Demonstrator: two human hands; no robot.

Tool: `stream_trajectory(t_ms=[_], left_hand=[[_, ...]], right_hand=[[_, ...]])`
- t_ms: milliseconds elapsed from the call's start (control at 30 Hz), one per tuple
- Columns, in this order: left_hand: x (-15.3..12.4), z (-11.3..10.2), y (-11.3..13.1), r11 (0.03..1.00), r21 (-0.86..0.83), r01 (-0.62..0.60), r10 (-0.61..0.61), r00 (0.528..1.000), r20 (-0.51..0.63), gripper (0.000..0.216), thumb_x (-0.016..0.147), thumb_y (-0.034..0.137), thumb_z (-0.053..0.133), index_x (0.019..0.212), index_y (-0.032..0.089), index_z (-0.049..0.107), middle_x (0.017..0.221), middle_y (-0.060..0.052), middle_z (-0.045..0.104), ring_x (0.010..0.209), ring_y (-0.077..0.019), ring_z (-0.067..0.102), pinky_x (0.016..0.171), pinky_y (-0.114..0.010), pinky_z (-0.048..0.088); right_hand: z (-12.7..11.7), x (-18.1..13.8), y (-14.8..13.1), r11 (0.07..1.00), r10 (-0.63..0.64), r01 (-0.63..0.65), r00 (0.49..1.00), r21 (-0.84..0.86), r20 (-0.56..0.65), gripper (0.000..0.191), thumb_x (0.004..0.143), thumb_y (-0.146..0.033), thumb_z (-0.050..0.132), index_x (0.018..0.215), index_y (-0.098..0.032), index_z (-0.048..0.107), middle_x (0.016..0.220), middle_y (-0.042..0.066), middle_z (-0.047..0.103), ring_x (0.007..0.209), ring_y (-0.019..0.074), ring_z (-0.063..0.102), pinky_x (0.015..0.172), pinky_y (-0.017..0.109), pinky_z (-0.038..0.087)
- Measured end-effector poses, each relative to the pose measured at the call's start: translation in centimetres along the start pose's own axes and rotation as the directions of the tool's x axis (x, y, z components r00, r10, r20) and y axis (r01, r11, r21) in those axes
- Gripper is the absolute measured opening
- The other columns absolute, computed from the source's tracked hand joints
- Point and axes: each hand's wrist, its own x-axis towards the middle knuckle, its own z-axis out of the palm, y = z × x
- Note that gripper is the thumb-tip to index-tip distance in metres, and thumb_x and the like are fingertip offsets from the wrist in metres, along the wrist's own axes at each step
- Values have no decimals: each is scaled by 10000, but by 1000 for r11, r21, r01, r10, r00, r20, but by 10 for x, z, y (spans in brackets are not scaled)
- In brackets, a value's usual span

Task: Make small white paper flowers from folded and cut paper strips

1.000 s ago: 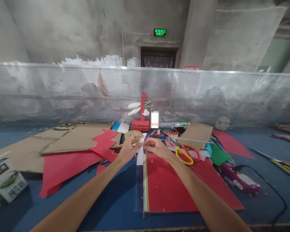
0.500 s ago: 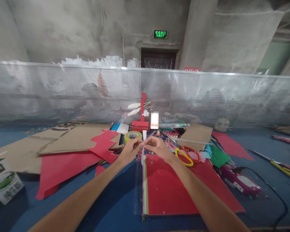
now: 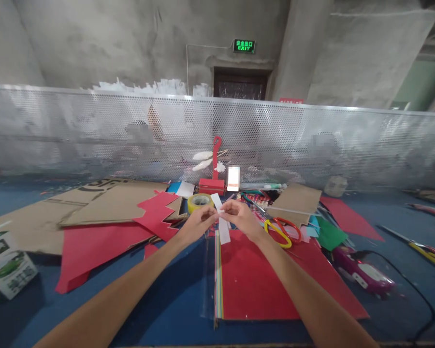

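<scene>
Room left of red paper stack (image 3: 253, 285): open blue tabletop (image 3: 166, 299), passable up to left forearm (image 3: 134, 282). Over stack's far-left corner: left hand (image 3: 200, 221), right hand (image 3: 243, 220) and white strip (image 3: 224, 232) fill way. Right of stack: purple device (image 3: 366, 274), black cable (image 3: 434, 314) obstruct. Beyond stack: yellow tape roll (image 3: 193, 208), scissors (image 3: 284, 246) at far edge; gaps among clutter (image 3: 255, 199) hard to judge. Above stack: right forearm (image 3: 297, 280) bars, near-left corner open.

Blue table (image 3: 159, 304) | red paper stack (image 3: 255, 282) | cardboard (image 3: 29, 229) | carton (image 3: 10, 266) | purple device (image 3: 366, 273)
</scene>
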Motion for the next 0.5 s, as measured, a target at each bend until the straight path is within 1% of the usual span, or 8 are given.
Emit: stream_trajectory(t_ms=[167, 233, 367, 500], left_hand=[[0, -2, -4, 999, 40, -8, 7, 1000, 15, 278, 891, 424, 556, 797, 163, 538, 687, 18, 530, 614, -116, 508, 584, -234, 421], [0, -2, -3, 999, 31, -10, 9, 1000, 25, 266, 895, 408, 548, 786, 166, 525, 683, 21, 521, 614, -114, 503, 586, -232, 419], [-1, -2, 0, 1000, 2, -3, 3, 1000, 30, 268, 894, 409, 546, 784, 167, 510, 674, 28, 500, 604, -108, 493, 579, -228, 415], [-1, -3, 2, 1000, 29, 6, -6, 1000, 29, 255, 880, 395, 554, 774, 167, 514, 667, 26, 506, 599, -112, 496, 567, -229, 409]], right_hand=[[2, 0, -4, 999, 31, -31, 1000, 38, 2, 306, 689, -378, 796, 850, -175, 634, 799, 4, 633, 736, 135, 591, 704, 267, 460], [2, -1, -6, 998, 42, -42, 999, 47, 9, 310, 684, -375, 801, 847, -172, 633, 807, 6, 639, 740, 133, 595, 715, 269, 463], [2, -1, -8, 999, 43, -43, 999, 22, 6, 316, 681, -383, 802, 840, -168, 634, 818, 14, 649, 752, 139, 602, 732, 277, 467], [2, -1, -8, 999, 42, -42, 999, -4, 16, 338, 672, -404, 807, 840, -168, 633, 816, 19, 658, 751, 147, 608, 730, 285, 473]])
